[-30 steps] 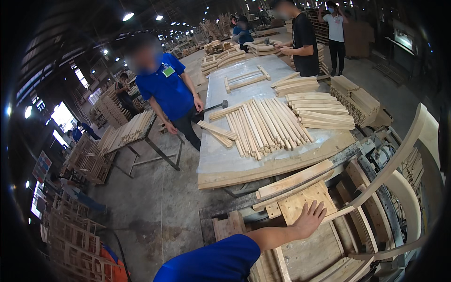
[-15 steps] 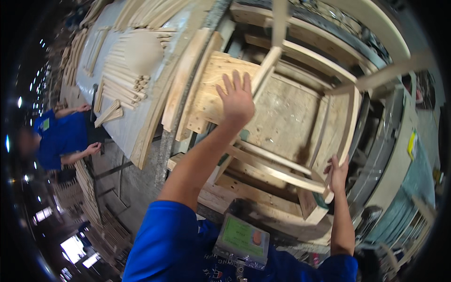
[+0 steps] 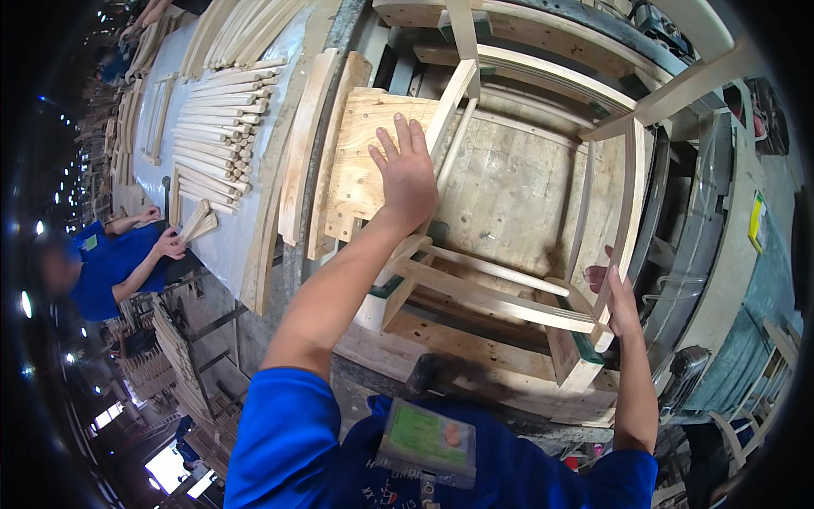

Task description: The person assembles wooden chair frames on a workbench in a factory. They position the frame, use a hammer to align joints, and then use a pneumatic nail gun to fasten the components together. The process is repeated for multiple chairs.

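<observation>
A pale wooden chair frame (image 3: 507, 293) sits in a heavy wooden and metal fixture (image 3: 475, 343), its rails forming a square over a worn board (image 3: 509, 187). Longer posts rise from its far corners. My left hand (image 3: 410, 176) is open, fingers spread over a plywood block (image 3: 356, 140), with the palm edge beside the frame's left rail. On the opposite side, my right hand (image 3: 619, 297) curls around the right rail close to the near corner. Green pads (image 3: 587, 348) show at the fixture's near corners.
Left of the fixture, a plastic-covered table (image 3: 227, 246) carries rows of turned wooden sticks (image 3: 212, 127). A co-worker in a blue shirt (image 3: 110, 263) stands at its far side, one hand at some short pieces (image 3: 199, 220). More chair parts (image 3: 767, 365) stand at lower right.
The chair frame's near left corner now sits lower, down by the fixture's green pad. My right hand has shifted slightly along the right rail. The co-worker's hand has reached the short pieces.
</observation>
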Tool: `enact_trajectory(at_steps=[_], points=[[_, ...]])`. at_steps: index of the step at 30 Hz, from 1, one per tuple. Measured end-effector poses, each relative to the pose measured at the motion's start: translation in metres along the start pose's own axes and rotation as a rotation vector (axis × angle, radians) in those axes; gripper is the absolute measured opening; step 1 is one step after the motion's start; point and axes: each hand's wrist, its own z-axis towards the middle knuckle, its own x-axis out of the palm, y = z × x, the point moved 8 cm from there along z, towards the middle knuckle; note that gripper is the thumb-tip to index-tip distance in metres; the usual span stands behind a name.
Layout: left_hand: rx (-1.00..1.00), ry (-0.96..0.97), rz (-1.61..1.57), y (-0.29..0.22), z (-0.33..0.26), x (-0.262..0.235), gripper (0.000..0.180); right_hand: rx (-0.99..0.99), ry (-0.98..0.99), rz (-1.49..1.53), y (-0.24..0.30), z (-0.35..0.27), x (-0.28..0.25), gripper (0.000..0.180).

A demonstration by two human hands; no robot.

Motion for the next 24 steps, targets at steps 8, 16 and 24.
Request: enact_trajectory(at_steps=[8,16,24], points=[[-0.014,-0.066,-0.027,-0.006,0.002,-0.007,0.083,0.137,0.092,0.11,-0.015,-0.004,0.008,0.071],[-0.07,0.065,-0.094,-0.001,-0.011,-0.002,0.091,0.176,0.054,0.084,-0.006,0.0,0.007,0.062],[-0.076,0.091,-0.053,-0.002,-0.002,-0.006,0.095,0.043,-0.002,0.255,-0.02,-0.009,-0.002,0.074]])
